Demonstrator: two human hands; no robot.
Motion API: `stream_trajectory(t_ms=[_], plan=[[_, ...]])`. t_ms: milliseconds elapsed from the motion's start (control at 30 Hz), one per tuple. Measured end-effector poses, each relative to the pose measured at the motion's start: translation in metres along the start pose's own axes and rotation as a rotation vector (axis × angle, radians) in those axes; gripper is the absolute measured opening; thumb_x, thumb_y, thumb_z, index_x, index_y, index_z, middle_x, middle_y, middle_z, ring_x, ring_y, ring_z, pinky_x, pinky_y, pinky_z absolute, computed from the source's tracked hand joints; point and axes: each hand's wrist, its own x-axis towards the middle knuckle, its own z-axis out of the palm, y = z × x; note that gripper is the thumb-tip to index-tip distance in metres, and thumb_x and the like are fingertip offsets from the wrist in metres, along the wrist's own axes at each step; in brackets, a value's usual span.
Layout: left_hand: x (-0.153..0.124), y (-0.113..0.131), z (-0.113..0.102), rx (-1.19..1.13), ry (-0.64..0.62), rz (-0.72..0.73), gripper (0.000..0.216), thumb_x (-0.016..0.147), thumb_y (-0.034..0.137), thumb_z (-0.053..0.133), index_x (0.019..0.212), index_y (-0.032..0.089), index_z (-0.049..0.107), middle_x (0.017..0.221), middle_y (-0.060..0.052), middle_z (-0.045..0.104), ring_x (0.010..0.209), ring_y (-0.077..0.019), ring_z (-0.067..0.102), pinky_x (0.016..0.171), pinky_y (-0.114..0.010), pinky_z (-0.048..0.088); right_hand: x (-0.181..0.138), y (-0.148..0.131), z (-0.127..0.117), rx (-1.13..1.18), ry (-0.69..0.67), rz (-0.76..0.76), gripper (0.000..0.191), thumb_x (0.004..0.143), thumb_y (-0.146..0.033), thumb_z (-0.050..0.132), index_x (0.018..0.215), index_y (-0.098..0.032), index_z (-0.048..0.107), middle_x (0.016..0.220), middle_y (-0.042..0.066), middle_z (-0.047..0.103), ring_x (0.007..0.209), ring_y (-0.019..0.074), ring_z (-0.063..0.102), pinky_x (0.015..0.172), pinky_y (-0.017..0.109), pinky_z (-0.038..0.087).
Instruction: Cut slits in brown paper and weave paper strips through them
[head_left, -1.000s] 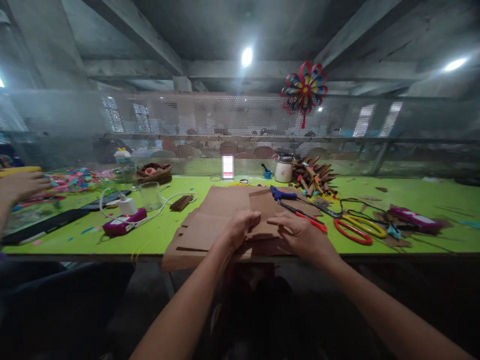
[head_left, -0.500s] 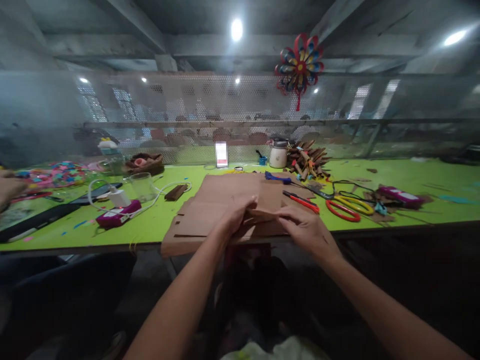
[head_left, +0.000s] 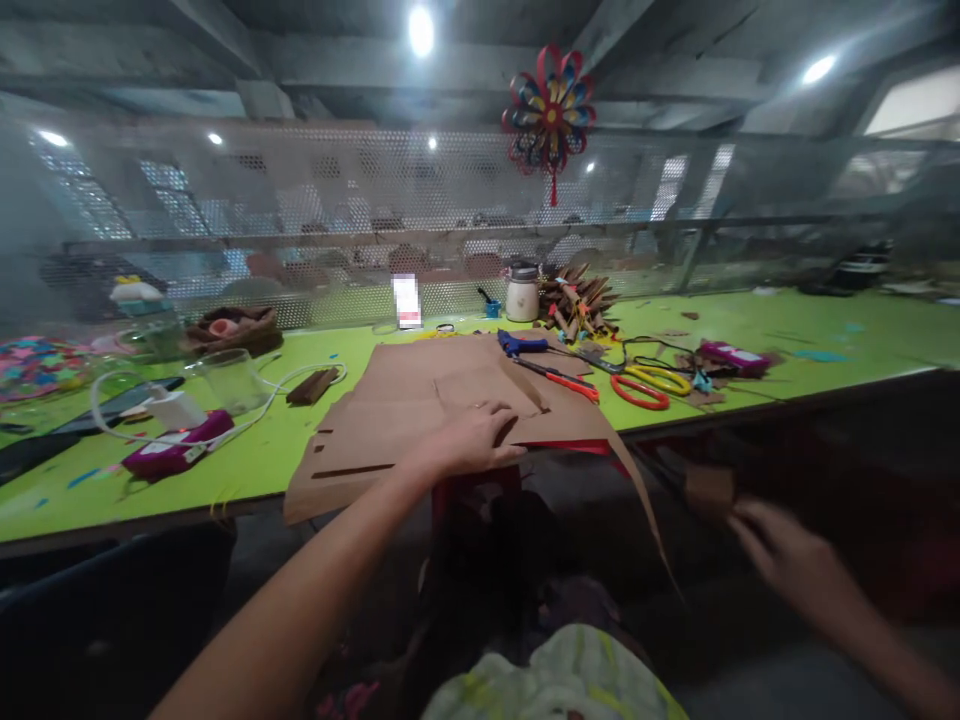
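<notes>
The green table fills most of my view, and on it, hanging a little past the near edge, lies the brown paper sheet I am working with, broad and creased, a good part of it uncut. A pile of brown paper rolls sits beyond it, which I take for pieces finished already, though I cannot count them. My left hand rests on the sheet's near part, its fingers loosely curled with the thumb apart, clamping nothing that I can see. My right hand is out past the table's edge, blurred, fingers pinched on a small brown piece. A long, narrow paper strip droops over the edge between my hands; I cannot tell whether it is joined to the sheet. The scissors lie aside on the right, and the blue glue gun rests on the sheet's far part, neither in use. Dark slits mark the sheet's left side, so I judge the work partway, with plenty of paper left.
</notes>
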Motion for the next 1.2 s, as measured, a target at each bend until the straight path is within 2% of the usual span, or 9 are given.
stream_trajectory(t_ms=[100, 200, 533, 667, 833, 900, 967, 1067, 1200], plan=[[0.002, -0.003, 0.001, 0.012, 0.025, -0.023, 0.036, 0.085, 0.027, 0.048, 0.117, 0.015, 0.056, 0.12, -0.014, 0.054, 0.107, -0.0264, 0.053, 0.092, -0.034, 0.039, -0.06, -0.014, 0.045, 0.251, -0.293, 0.064, 0.014, 0.083, -0.031, 0.049, 0.079, -0.028, 0.062, 0.079, 0.007, 0.072, 0.07, 0.0269, 0.07, 0.06, 0.036, 0.058], [0.004, -0.005, 0.0, -0.014, 0.003, -0.027, 0.033, 0.082, 0.022, 0.049, 0.113, 0.017, 0.058, 0.115, -0.012, 0.057, 0.103, -0.0247, 0.055, 0.09, -0.032, 0.04, -0.081, -0.054, 0.068, 0.331, -0.266, 0.067, 0.018, 0.084, -0.031, 0.047, 0.078, -0.028, 0.063, 0.074, 0.008, 0.072, 0.067, 0.0269, 0.07, 0.056, 0.034, 0.058], [0.004, -0.001, -0.009, -0.078, -0.035, -0.047, 0.044, 0.073, 0.025, 0.056, 0.117, 0.019, 0.055, 0.119, -0.01, 0.055, 0.108, -0.0254, 0.052, 0.093, -0.033, 0.041, -0.006, -0.168, 0.026, 0.477, -0.125, -0.279, 0.023, 0.086, -0.013, 0.044, 0.1, -0.027, 0.055, 0.086, 0.004, 0.069, 0.085, 0.0219, 0.068, 0.069, 0.032, 0.057], [0.007, 0.002, -0.014, -0.042, -0.092, -0.06, 0.053, 0.064, 0.015, 0.056, 0.117, 0.019, 0.055, 0.117, -0.01, 0.056, 0.106, -0.0268, 0.054, 0.089, -0.032, 0.042, 0.029, -0.174, -0.001, 0.414, 0.046, -0.269, 0.026, 0.086, -0.012, 0.045, 0.104, -0.029, 0.054, 0.086, 0.003, 0.068, 0.084, 0.0209, 0.067, 0.069, 0.032, 0.055], [-0.002, 0.003, -0.011, 0.099, -0.058, -0.049, 0.043, 0.071, 0.02, 0.053, 0.114, 0.016, 0.055, 0.118, -0.012, 0.055, 0.104, -0.0265, 0.053, 0.089, -0.035, 0.043, 0.109, -0.185, -0.075, 0.148, 0.572, -0.047, 0.021, 0.083, -0.019, 0.059, 0.103, -0.023, 0.061, 0.091, 0.007, 0.067, 0.081, 0.0211, 0.065, 0.075, 0.033, 0.052], [-0.009, 0.006, -0.006, 0.174, 0.012, -0.054, 0.036, 0.076, 0.024, 0.052, 0.112, 0.016, 0.056, 0.118, -0.013, 0.055, 0.107, -0.0271, 0.052, 0.092, -0.038, 0.041, 0.151, -0.197, -0.078, 0.075, 0.755, -0.25, 0.013, 0.08, -0.018, 0.062, 0.092, -0.02, 0.062, 0.085, 0.007, 0.067, 0.081, 0.0214, 0.065, 0.079, 0.035, 0.05], [-0.017, 0.014, 0.002, 0.248, 0.102, -0.081, 0.028, 0.081, 0.027, 0.051, 0.106, 0.016, 0.058, 0.112, -0.013, 0.058, 0.107, -0.0275, 0.052, 0.093, -0.041, 0.04, 0.189, -0.214, -0.051, 0.175, 0.686, -0.44, 0.01, 0.083, -0.012, 0.055, 0.091, -0.018, 0.058, 0.097, 0.008, 0.067, 0.092, 0.0196, 0.062, 0.082, 0.033, 0.049], [-0.029, 0.027, 0.013, 0.307, 0.222, -0.129, 0.02, 0.086, 0.027, 0.049, 0.098, 0.015, 0.06, 0.098, -0.012, 0.062, 0.098, -0.0267, 0.055, 0.09, -0.042, 0.042, 0.22, -0.24, 0.021, 0.243, 0.168, -0.665, 0.018, 0.084, -0.012, 0.049, 0.097, -0.017, 0.061, 0.097, 0.01, 0.067, 0.092, 0.0203, 0.06, 0.082, 0.033, 0.047], [-0.043, 0.036, 0.027, 0.303, 0.35, -0.152, 0.018, 0.088, 0.023, 0.045, 0.093, 0.013, 0.059, 0.099, -0.015, 0.061, 0.099, -0.0272, 0.055, 0.085, -0.041, 0.046, 0.221, -0.247, 0.094, 0.224, -0.254, -0.616, 0.01, 0.079, -0.014, 0.056, 0.084, -0.014, 0.064, 0.083, 0.009, 0.068, 0.078, 0.0171, 0.061, 0.075, 0.026, 0.044]])
